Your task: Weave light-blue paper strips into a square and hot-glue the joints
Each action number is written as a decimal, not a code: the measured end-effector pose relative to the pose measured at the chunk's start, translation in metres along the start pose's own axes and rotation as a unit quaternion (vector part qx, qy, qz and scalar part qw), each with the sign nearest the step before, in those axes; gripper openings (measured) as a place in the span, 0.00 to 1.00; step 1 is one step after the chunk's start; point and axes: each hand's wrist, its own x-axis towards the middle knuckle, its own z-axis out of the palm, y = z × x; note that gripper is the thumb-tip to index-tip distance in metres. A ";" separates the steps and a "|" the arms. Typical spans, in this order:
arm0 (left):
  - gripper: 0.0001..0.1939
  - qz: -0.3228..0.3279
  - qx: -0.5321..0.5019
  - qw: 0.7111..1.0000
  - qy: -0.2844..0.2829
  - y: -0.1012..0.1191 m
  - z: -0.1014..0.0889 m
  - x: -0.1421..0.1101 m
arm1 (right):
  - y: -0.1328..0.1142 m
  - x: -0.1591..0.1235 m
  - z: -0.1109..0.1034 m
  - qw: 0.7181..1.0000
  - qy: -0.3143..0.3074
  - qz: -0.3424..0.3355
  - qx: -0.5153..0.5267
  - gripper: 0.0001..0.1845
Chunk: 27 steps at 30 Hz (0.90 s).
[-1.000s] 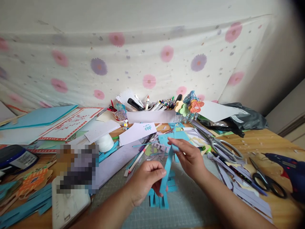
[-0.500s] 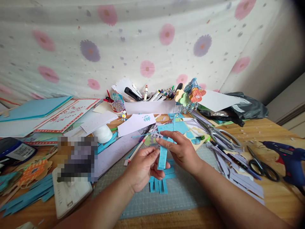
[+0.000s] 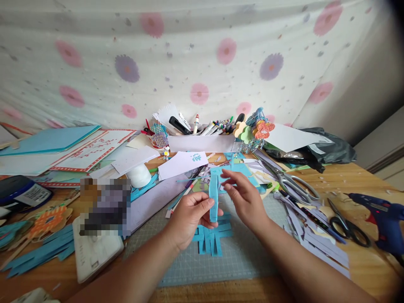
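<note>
A blue paper strip (image 3: 213, 189) stands nearly upright above the mat, pinched between the thumb and fingers of my left hand (image 3: 194, 216). Just right of the strip's upper part is my right hand (image 3: 244, 195), its fingers apart and holding nothing; a small gap seems to separate them from the paper. Below and behind my left hand, a woven piece of blue paper strips (image 3: 210, 242) lies on the grey-green cutting mat (image 3: 243, 261), its upper part hidden by the hand.
Scissors with silver handles (image 3: 296, 185), black-handled scissors (image 3: 347, 225) and a blue glue gun (image 3: 381, 214) lie to the right among purple paper scraps. On the left are blue strips (image 3: 44, 252), a white box (image 3: 97, 252) and a thread spool (image 3: 139, 176). Pens fill a holder (image 3: 202, 143) behind.
My right hand has come off the strip and moved slightly right, its fingers opening. The strip, earlier slanted between both hands, now stands straighter in my left hand alone.
</note>
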 end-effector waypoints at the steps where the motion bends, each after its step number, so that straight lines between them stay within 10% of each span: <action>1: 0.16 0.014 0.014 1.000 0.007 0.000 0.000 0.000 | -0.002 0.000 0.001 0.995 -0.025 0.073 0.060 0.14; 5: 0.16 0.056 0.042 0.997 0.029 0.000 0.001 0.002 | -0.009 0.000 0.007 0.946 -0.136 0.213 0.205 0.18; 9: 0.15 0.039 0.048 0.998 0.028 0.001 0.003 0.001 | -0.011 0.001 0.010 0.930 -0.098 0.247 0.255 0.19; 27: 0.14 0.016 0.085 0.996 0.008 -0.001 0.001 0.001 | -0.008 0.002 0.008 0.932 -0.090 0.259 0.236 0.22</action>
